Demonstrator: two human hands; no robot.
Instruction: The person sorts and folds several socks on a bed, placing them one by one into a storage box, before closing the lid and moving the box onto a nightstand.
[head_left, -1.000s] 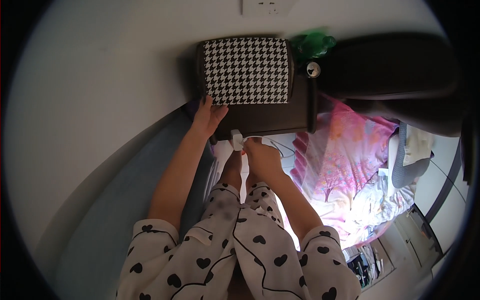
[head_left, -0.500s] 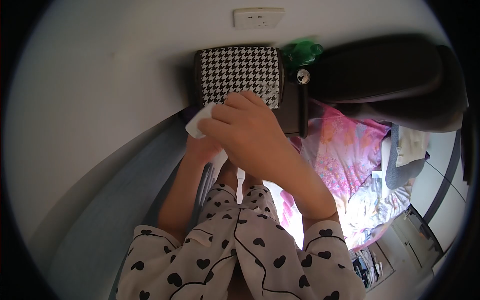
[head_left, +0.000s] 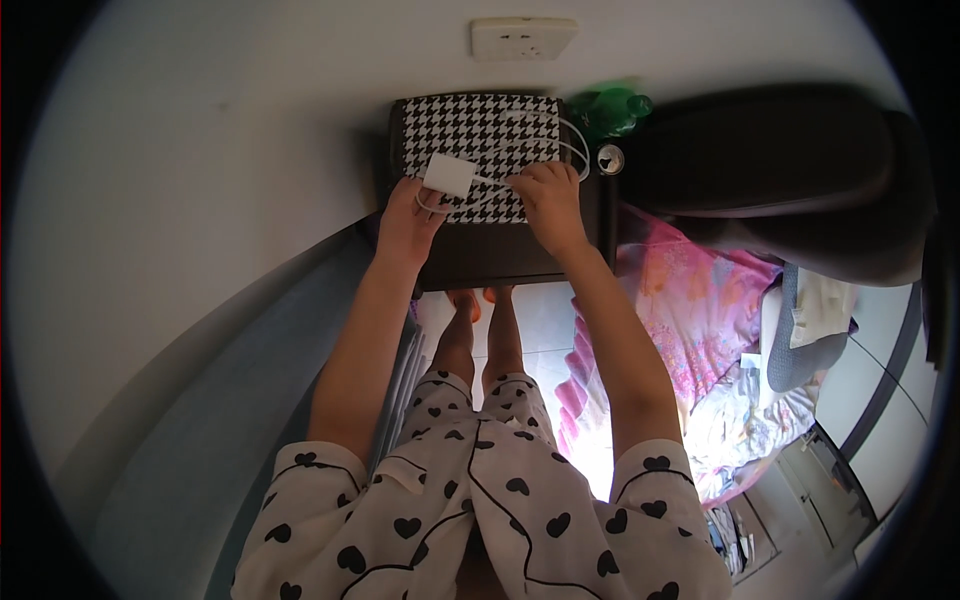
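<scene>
A white, block-shaped charger (head_left: 449, 175) is held in the fingers of my left hand (head_left: 408, 222), with its cable side turned to the right. My right hand (head_left: 553, 205) is closed on the white charging cable (head_left: 584, 150) just beside the charger, fingers pinched together. The cable loops out past my right hand and back across the houndstooth top (head_left: 480, 112) of a dark nightstand (head_left: 490, 252). Another stretch of it curves beneath the charger by my left fingers. Whether the cable's plug sits fully in the charger is too small to tell.
A white wall socket (head_left: 524, 40) is above the nightstand. A green plastic bottle (head_left: 610, 113) and an opened can (head_left: 610, 159) stand at its right, beside a dark padded headboard (head_left: 760, 150). Pink floral bedding (head_left: 690, 310) lies to the right; a bluish-grey surface (head_left: 250, 370) runs along the left.
My hands, crossed half a second ago, have moved apart over the nightstand. The charger has gone up and right into my left fingers, and the cable now shows in loops.
</scene>
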